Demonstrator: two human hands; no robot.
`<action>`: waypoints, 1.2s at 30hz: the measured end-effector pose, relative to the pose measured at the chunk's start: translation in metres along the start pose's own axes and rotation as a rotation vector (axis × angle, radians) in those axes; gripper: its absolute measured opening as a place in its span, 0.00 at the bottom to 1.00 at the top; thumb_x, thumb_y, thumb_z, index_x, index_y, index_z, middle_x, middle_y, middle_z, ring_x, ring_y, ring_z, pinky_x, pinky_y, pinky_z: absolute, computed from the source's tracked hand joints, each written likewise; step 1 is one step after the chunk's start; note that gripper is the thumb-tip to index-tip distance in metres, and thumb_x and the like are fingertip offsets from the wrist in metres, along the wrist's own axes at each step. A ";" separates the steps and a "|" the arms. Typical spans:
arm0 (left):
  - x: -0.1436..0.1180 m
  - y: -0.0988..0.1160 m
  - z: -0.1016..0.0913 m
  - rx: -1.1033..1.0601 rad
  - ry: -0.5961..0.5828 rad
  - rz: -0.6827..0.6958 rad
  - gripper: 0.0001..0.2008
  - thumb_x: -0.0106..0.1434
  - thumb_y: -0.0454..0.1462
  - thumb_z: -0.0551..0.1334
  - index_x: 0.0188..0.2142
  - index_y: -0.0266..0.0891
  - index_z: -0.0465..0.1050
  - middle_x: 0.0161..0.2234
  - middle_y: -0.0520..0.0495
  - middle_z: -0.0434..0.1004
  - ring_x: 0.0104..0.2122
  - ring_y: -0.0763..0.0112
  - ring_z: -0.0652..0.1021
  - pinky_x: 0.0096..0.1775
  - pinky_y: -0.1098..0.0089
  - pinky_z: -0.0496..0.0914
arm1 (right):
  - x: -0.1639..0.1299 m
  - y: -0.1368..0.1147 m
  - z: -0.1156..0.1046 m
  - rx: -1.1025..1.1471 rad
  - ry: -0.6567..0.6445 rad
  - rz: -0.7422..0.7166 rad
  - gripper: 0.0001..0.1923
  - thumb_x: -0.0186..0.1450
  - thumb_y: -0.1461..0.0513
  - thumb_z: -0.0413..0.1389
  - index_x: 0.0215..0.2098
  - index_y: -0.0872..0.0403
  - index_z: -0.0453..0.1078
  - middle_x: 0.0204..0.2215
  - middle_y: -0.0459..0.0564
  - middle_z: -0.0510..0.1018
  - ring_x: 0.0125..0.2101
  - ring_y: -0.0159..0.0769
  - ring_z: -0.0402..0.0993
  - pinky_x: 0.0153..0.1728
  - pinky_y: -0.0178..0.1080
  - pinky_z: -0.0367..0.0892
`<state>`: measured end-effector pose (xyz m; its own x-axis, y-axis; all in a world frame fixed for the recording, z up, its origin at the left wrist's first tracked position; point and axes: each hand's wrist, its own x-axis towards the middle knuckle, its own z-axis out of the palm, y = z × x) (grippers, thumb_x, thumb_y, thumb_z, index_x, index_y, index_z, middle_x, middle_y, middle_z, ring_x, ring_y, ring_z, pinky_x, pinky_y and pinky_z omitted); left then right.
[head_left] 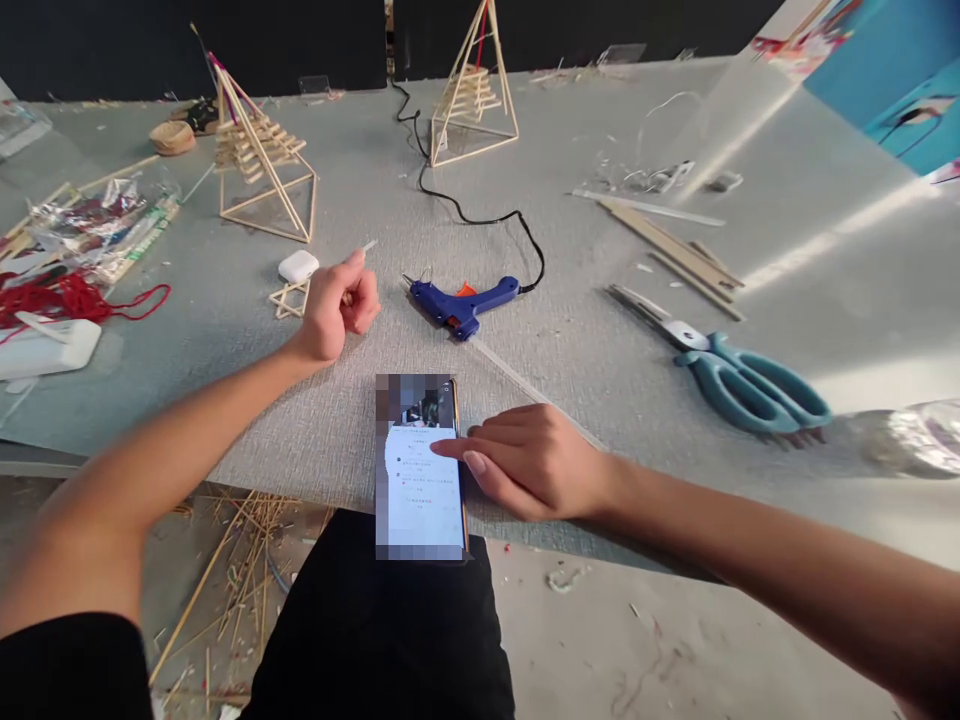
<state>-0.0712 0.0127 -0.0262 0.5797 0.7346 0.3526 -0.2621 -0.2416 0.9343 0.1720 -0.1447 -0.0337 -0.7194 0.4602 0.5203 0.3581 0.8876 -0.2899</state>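
Note:
A phone (424,490) with its screen lit lies at the near edge of the table; part of it is pixelated. The outstretched index finger of my right hand (532,460) touches its screen, while the other fingers are loosely curled and hold nothing. My left hand (341,305) rests on the table as a closed fist, its inner side hidden. A short whitish stick (369,245) shows just past its thumb; I cannot tell whether the hand grips it. Beside this hand are a white earbud case (298,265) and a small wooden star (289,300).
A blue glue gun (465,305) with a black cord lies mid-table. Right of it are scissors (750,375) and wooden strips (675,255). Two stick pyramids (266,190) stand behind. Red yarn (64,300) and plastic packets (112,225) lie left. Loose sticks (240,560) litter the floor.

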 end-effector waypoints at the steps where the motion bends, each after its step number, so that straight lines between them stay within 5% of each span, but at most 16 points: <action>1: -0.004 -0.006 0.000 0.002 0.041 0.022 0.31 0.69 0.54 0.46 0.14 0.41 0.57 0.09 0.54 0.39 0.15 0.79 0.46 0.19 0.67 0.42 | 0.000 0.000 -0.001 -0.001 -0.011 -0.001 0.20 0.77 0.62 0.41 0.47 0.59 0.75 0.24 0.45 0.76 0.21 0.29 0.69 0.24 0.37 0.61; 6: -0.017 -0.008 0.009 0.065 0.119 -0.056 0.29 0.69 0.51 0.48 0.14 0.41 0.58 0.10 0.54 0.38 0.15 0.78 0.52 0.18 0.69 0.44 | -0.001 0.001 -0.004 0.039 -0.012 -0.050 0.21 0.77 0.62 0.38 0.53 0.60 0.71 0.23 0.45 0.74 0.21 0.31 0.67 0.23 0.38 0.60; 13: -0.013 -0.007 0.015 0.112 0.023 -0.150 0.28 0.69 0.48 0.50 0.14 0.41 0.59 0.10 0.54 0.48 0.15 0.80 0.54 0.18 0.71 0.47 | -0.002 0.003 -0.005 0.122 -0.040 -0.168 0.20 0.76 0.62 0.39 0.52 0.59 0.71 0.22 0.45 0.74 0.21 0.33 0.67 0.23 0.39 0.61; 19: -0.013 -0.006 0.017 0.093 -0.007 -0.117 0.27 0.69 0.47 0.49 0.15 0.41 0.59 0.10 0.54 0.48 0.14 0.79 0.53 0.16 0.72 0.46 | -0.001 0.000 -0.003 0.003 -0.023 0.013 0.19 0.75 0.63 0.42 0.49 0.59 0.74 0.24 0.45 0.76 0.21 0.31 0.69 0.23 0.38 0.62; 27: -0.018 0.014 0.021 -0.048 -0.003 -0.240 0.07 0.58 0.41 0.55 0.31 0.40 0.67 0.16 0.59 0.41 0.17 0.77 0.44 0.20 0.72 0.44 | -0.001 -0.001 -0.006 0.015 -0.008 -0.004 0.21 0.76 0.62 0.39 0.51 0.60 0.72 0.24 0.45 0.75 0.21 0.31 0.68 0.23 0.38 0.62; 36: -0.018 0.017 0.028 -0.181 0.008 -0.235 0.08 0.58 0.39 0.54 0.35 0.40 0.67 0.17 0.60 0.41 0.17 0.77 0.45 0.20 0.73 0.46 | -0.002 0.001 -0.006 0.107 -0.092 -0.151 0.21 0.76 0.61 0.38 0.52 0.60 0.71 0.22 0.45 0.74 0.21 0.34 0.66 0.22 0.40 0.61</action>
<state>-0.0644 -0.0228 -0.0152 0.6347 0.7622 0.1271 -0.2553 0.0517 0.9655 0.1776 -0.1447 -0.0306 -0.8132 0.3138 0.4901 0.1803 0.9366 -0.3005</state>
